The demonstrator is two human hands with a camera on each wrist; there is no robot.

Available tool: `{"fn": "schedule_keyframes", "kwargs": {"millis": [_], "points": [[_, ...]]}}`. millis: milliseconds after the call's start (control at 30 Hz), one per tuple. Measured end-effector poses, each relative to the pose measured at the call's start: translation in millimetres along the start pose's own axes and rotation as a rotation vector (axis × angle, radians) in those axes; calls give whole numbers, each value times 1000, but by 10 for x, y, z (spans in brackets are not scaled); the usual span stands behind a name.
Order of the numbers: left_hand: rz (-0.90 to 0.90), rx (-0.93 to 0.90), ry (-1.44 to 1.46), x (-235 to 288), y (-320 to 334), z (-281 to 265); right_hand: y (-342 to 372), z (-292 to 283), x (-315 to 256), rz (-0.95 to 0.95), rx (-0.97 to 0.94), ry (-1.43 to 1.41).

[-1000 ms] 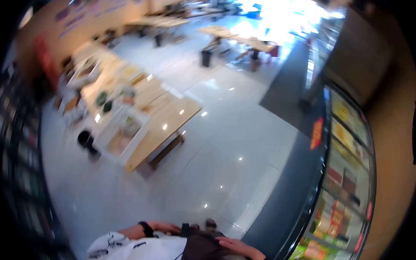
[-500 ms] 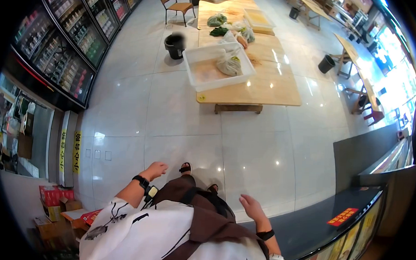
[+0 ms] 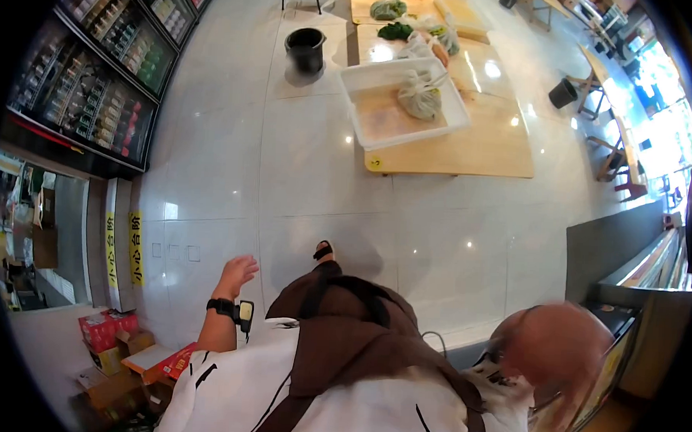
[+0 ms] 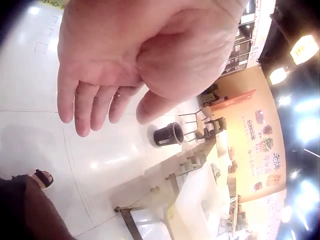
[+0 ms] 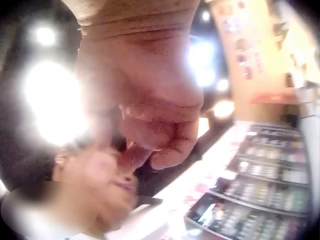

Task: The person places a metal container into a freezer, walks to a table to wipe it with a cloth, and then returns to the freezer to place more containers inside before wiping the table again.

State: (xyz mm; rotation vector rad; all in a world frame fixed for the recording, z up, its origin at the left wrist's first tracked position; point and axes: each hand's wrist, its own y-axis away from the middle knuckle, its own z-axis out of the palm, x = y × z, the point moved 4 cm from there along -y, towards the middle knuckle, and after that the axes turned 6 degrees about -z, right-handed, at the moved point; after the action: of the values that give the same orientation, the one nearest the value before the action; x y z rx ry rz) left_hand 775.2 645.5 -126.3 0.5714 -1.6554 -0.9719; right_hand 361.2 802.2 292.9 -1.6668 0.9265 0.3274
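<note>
My left hand (image 3: 238, 275) hangs at my side over the floor, holding nothing. Its palm and loosely straight fingers (image 4: 102, 107) show in the left wrist view. My right hand (image 3: 559, 345) is raised close to the head camera, large and blurred. In the right wrist view its lower fingers (image 5: 172, 150) curl inward, right by the person's head (image 5: 117, 195), with no object seen in them. Ahead, a white plastic tub (image 3: 364, 125) rests on the near end of a wooden table (image 3: 493, 145), with a tied plastic bag (image 3: 421, 97) inside.
A black bin (image 3: 304, 51) stands on the tiled floor left of the table. Glass-door drink fridges (image 3: 92, 70) line the left side, above stacked cardboard boxes (image 3: 120, 357). At the right runs a dark counter (image 3: 613, 313). More bagged greens (image 3: 387, 9) lie farther along the table.
The view has swung from the right-hand display counter toward the table and tub, which now look nearer. My right hand has risen from waist height to beside the head; my left has swung outward.
</note>
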Motion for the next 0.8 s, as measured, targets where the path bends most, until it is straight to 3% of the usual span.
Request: {"fn": "schedule_keyframes", "kwargs": {"millis": [67,133,333,400,433,500,633,700,733,800], "points": [[11,-10,-47,348,-139,-102,-582,-86,-376,-123,496,388],[33,-24,-92,685,-284,-151,-821,83,-460,-83,521,670],[90,-153,-196,1265,-649,29,-1041,-560,-125,-43,331,337],[23,-189,-176,1332,-766,115,-1000,-697,11,9,547,753],[15,-196,-182,1371,-840,147,-969,-784,35,16,556,754],[1,-242,-173,1443,-977,200,-900,-908,70,39,450,924],[-22,-226,-185,1838,-1267,238,-527,-1559,101,-66,424,851],[18,-165,-213,2100,-1370,164,-359,-1716,26,-69,150,958],[23,-135,-229,2263,-1393,141,-261,-1789,4,-101,162,968],[-25,-109,-185,2554,-1418,77,-80,-1931,-27,-150,293,1394]]}}
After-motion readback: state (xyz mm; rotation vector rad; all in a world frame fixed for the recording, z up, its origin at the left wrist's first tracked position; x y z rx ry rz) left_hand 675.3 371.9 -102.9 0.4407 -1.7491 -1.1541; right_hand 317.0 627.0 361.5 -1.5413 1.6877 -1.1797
